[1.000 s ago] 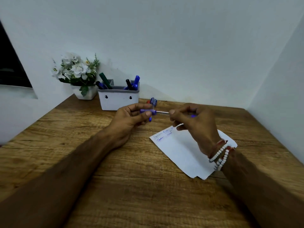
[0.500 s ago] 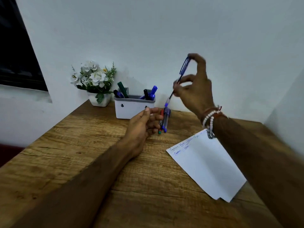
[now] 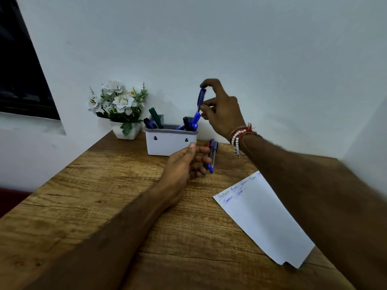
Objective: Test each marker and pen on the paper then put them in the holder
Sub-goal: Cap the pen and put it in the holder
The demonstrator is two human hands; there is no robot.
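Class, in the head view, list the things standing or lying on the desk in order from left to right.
Potted flowers → holder → loose pens → paper. The blue pen pinched by the right hand hangs above the holder's right end, so it is left out.

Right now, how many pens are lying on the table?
3 clearly, right of the holder, behind the left hand: a red-capped pen, a middle blue pen and an outer blue pen. A green tip there may be a fourth. The right hand holds a raised pen.
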